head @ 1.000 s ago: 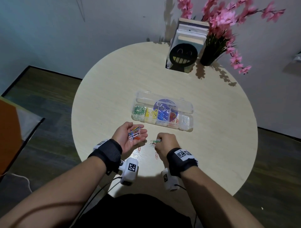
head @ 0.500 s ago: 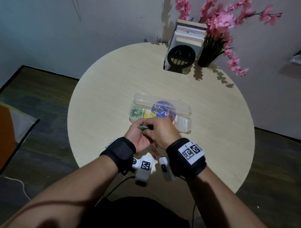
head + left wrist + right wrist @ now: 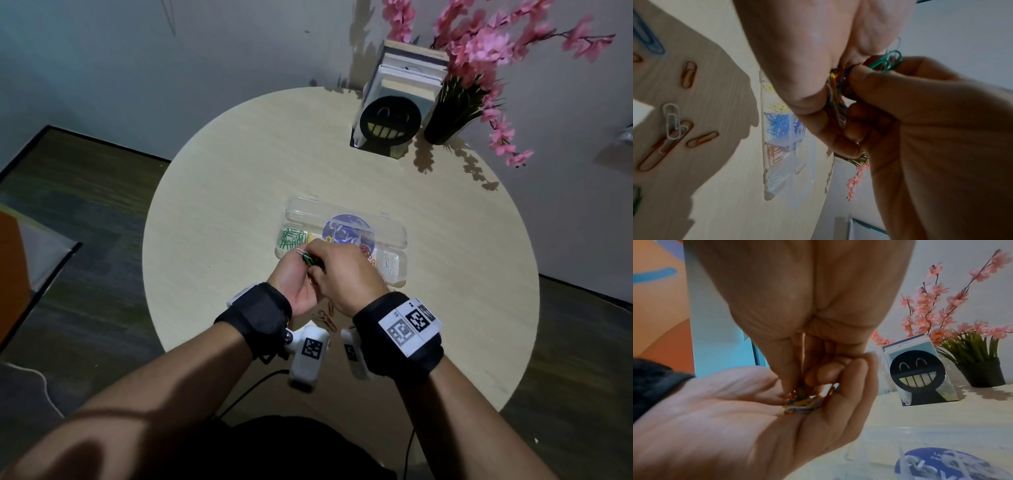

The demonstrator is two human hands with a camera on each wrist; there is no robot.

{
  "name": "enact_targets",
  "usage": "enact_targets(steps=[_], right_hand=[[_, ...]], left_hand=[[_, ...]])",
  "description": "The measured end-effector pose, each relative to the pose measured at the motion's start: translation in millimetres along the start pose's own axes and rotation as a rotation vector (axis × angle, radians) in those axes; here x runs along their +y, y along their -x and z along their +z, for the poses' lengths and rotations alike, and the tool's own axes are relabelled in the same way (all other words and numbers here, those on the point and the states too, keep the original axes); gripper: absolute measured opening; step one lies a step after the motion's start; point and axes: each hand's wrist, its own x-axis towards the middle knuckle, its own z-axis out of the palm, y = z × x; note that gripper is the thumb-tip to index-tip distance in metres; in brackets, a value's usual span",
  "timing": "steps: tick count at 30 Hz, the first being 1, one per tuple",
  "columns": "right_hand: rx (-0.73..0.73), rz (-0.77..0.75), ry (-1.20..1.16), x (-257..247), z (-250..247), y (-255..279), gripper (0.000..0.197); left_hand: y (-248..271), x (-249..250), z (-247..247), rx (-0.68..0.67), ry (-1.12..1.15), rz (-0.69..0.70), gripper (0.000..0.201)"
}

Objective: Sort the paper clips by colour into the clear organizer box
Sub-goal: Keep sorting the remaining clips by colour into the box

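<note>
The clear organizer box (image 3: 397,240) lies open mid-table, with green clips (image 3: 291,238) in its left compartment and yellow, blue, orange and white ones further right (image 3: 777,125). My left hand (image 3: 296,274) is cupped just in front of the box, fingers curled round a mixed bunch of clips (image 3: 797,404). Over that palm my right hand (image 3: 320,270) pinches a few green clips (image 3: 888,62) between thumb and fingers. Loose orange clips (image 3: 325,317) lie on the table under my wrists, and a white one (image 3: 672,121) and a blue one (image 3: 645,37) lie there too.
A black smiley-face bookend with books (image 3: 390,123) and a black vase of pink flowers (image 3: 445,126) stand at the table's far side by the wall. The round table's near edge (image 3: 239,346) runs just below my wrists.
My right hand left the table with green clips and came over the left palm. The left fingers curled up round their bunch. Both hands moved toward the box's green end.
</note>
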Motion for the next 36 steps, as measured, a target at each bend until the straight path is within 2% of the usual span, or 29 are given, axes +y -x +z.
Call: enact_targets(steps=[4, 7, 11, 13, 16, 18, 20, 22, 25, 31, 34, 36], right_hand=[[-0.033, -0.049, -0.005, 1.6, -5.1, 0.9, 0.042], [-0.084, -0.077, 0.078, 4.2, -10.8, -2.8, 0.040], [-0.152, -0.096, 0.092, 8.0, -15.9, -7.1, 0.039], [-0.115, -0.047, -0.028, 8.4, -20.5, -8.9, 0.033], [0.035, 0.065, -0.234, 11.6, -22.8, -22.5, 0.016], [0.073, 0.126, -0.307, 15.2, -18.1, -37.8, 0.009], [0.074, 0.193, -0.281, 18.8, -9.0, -55.8, 0.002], [0.061, 0.267, -0.268, 23.7, 4.0, -72.9, 0.004], [0.017, 0.313, -0.251, 27.3, 21.3, -93.0, 0.012], [0.015, 0.272, -0.173, 20.1, 20.6, -103.4, 0.004], [0.024, 0.163, -0.161, 8.4, 9.5, -87.4, 0.004], [-0.038, 0.066, -0.126, -2.3, 3.2, -69.4, 0.006]], left_hand=[[-0.2, 4.8, -1.7, -0.015, 0.007, 0.014, 0.037], [-2.7, 7.3, -5.0, 0.000, 0.008, 0.021, 0.037], [-4.3, 12.5, -9.8, -0.050, 0.018, 0.052, 0.055], [-1.9, 16.4, -12.0, -0.074, 0.043, 0.055, 0.048], [-1.5, 21.5, -23.8, -0.072, 0.077, 0.067, 0.026], [-0.7, 23.8, -37.7, -0.034, 0.055, 0.075, 0.033], [0.8, 27.5, -52.3, -0.010, 0.033, 0.069, 0.045], [3.1, 31.4, -63.5, 0.013, 0.029, 0.077, 0.050], [6.0, 37.9, -71.2, 0.049, 0.033, 0.088, 0.047], [5.9, 44.5, -71.1, 0.042, 0.048, 0.098, 0.043], [3.8, 42.2, -64.4, 0.026, 0.053, 0.098, 0.044], [3.2, 39.2, -57.9, 0.016, 0.064, 0.099, 0.048]])
